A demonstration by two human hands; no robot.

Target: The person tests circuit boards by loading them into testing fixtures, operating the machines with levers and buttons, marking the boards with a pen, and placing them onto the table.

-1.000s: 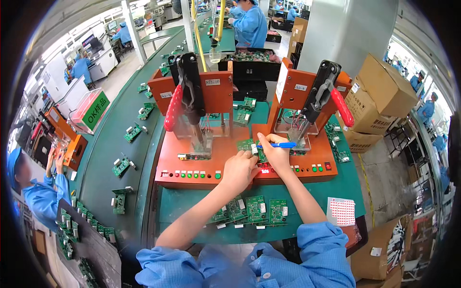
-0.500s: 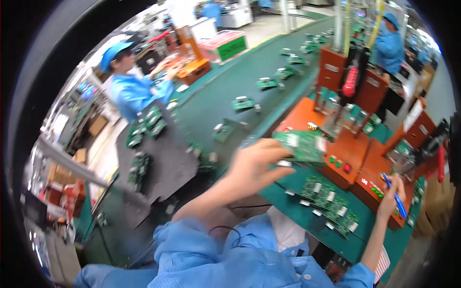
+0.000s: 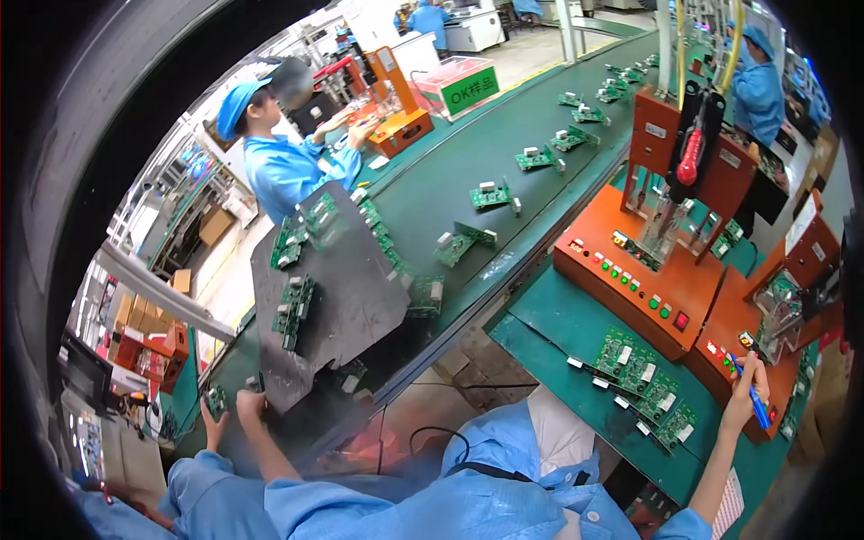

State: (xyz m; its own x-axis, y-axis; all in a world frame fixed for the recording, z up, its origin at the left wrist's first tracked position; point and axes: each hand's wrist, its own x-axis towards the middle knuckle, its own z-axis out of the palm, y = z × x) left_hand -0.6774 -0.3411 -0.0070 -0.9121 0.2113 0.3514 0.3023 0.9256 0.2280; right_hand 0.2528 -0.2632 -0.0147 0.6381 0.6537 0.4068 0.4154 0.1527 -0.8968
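My right hand (image 3: pixel 745 396) is out at the far right of the green mat (image 3: pixel 549 315), fingers closed around a blue pen (image 3: pixel 752 401) that sticks down and out past my knuckles; the hand rests against the front edge of the nearer orange press (image 3: pixel 747 346), just by its row of small buttons. My left arm reaches far down to the left, and my left hand (image 3: pixel 249 405) lies at the lower edge of a dark tray (image 3: pixel 337 297) that is tilted up beside the conveyor; the fingers are curled on that edge, but I cannot tell whether they have hold of the tray or only touch it. Just beside that hand another hand (image 3: pixel 212 423), from a person in blue sleeves low in the view, touches a small green circuit board (image 3: pixel 216 399). The dark tray carries several green boards in loose rows along its upper and left parts. On the mat between my arms a cluster of green boards (image 3: pixel 648 382) lies in a slanted row, well apart from both hands. A second orange press (image 3: pixel 652 270) stands behind it, with a red-handled lever (image 3: pixel 689 157) upright above it. The long green conveyor (image 3: pixel 531 117) runs away to the upper right, dotted with single boards. A worker in a blue cap (image 3: pixel 279 153) stands at the far side of it, hands on an orange fixture.
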